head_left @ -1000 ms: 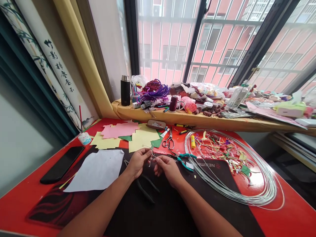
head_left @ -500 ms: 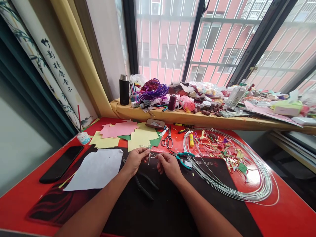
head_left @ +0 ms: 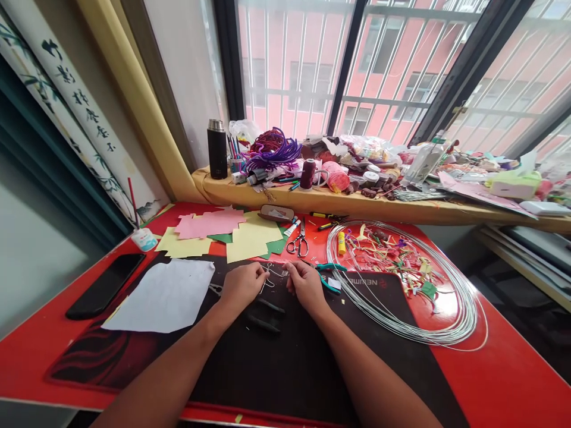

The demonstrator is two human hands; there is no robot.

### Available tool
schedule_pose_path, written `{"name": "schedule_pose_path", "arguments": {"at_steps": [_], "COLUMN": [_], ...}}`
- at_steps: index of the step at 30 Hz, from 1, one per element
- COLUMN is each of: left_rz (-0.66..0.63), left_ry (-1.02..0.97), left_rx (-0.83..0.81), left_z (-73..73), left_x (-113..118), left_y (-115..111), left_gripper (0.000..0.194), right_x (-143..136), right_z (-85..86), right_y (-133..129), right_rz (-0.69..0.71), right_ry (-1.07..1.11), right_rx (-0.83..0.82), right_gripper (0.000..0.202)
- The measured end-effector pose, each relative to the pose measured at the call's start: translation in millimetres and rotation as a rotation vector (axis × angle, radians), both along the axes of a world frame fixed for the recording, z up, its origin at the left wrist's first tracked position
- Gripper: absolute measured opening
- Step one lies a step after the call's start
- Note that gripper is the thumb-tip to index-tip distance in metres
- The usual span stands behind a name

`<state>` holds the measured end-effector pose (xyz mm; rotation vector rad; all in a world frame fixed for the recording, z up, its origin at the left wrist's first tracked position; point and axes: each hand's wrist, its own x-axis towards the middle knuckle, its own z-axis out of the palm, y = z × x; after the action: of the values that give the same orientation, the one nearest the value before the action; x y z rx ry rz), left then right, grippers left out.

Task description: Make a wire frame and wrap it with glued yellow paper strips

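The left hand [head_left: 243, 283] holds a bent wire piece [head_left: 269, 274] in a pinched grip; the right hand [head_left: 305, 286] closes its fingertips at the wire's other side, contact unclear. Below the left grip, dark-handled pliers [head_left: 264, 315] lie on the black mat [head_left: 276, 374].

"竹影" on pale curtain [head_left: 79, 71], "NEWME…" on black mat [head_left: 307, 362]
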<state>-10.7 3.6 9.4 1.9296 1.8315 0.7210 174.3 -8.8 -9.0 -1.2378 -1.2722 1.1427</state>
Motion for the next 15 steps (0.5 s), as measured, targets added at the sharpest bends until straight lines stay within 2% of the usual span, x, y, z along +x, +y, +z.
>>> {"name": "schedule_pose_path", "arguments": {"at_steps": [4,8,15], "left_rz": [-0.073,-0.120,-0.202], "left_ry": [-0.031,-0.091,0.117], "left_rx": [-0.083,-0.138,-0.139], "left_z": [4.5,8.7,13.1], "left_x": [-10.2,-22.8,-14.9], "left_y": [3.3,4.5,-2.9], "left_gripper": [0.026,0.015,0.012], "right_x": [-0.4,-0.7,0.7], "right_z": [-0.3,-0.1,0.3], "right_y": [0.5,0.9,2.5], "right_rz": [0.004,0.009,-0.010], "right_ry": [-0.022,-0.028,0.027], "right_rx": [0.012,0.011,0.011], "right_gripper": [0.041,0.040,0.040]}}
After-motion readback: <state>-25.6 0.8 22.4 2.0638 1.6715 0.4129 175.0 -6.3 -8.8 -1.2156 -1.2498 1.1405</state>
